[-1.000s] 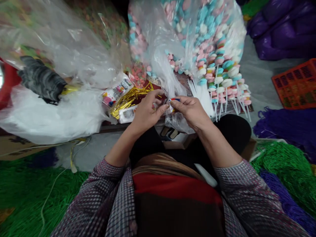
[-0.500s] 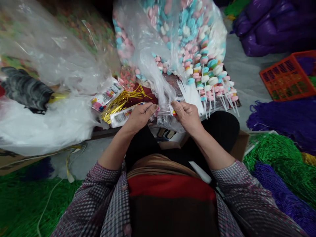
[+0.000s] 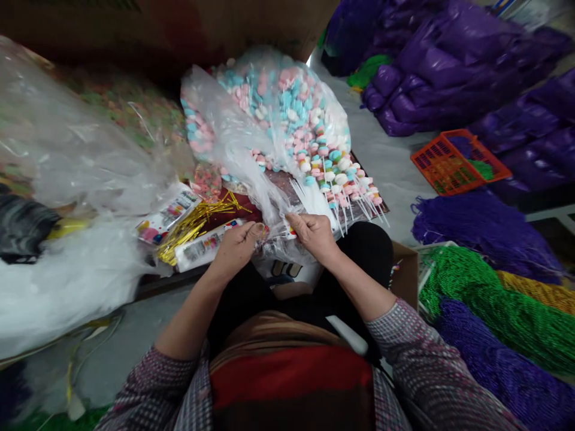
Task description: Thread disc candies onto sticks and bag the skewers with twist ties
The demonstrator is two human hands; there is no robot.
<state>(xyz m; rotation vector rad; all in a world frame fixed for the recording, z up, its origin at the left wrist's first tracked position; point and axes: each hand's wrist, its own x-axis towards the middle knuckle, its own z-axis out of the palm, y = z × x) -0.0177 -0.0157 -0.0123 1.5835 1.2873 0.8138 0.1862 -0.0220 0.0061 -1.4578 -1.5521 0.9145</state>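
In front of my lap, my left hand (image 3: 237, 245) and my right hand (image 3: 311, 234) are both closed in a pinch. Stretched between them is a small clear plastic bag (image 3: 279, 231) with colourful print, one edge in each hand. Left of my left hand lie a pack of printed bags (image 3: 202, 246) and a heap of gold twist ties (image 3: 191, 226). White sticks (image 3: 311, 197) fan out just beyond my right hand. Beside them rest skewers of pink, blue and white sweets (image 3: 339, 173), looking like marshmallows.
A large clear sack of pink and blue sweets (image 3: 287, 90) stands behind, with other plastic sacks (image 3: 103, 143) at left. On the right are an orange crate (image 3: 442, 164), purple bags (image 3: 426, 78), and green strands (image 3: 467, 275). A cardboard box (image 3: 404, 269) stands by my right knee.
The view has tilted up and turned right, so the scene sits lower and further left. Both hands keep their pinch on the small plastic bag.
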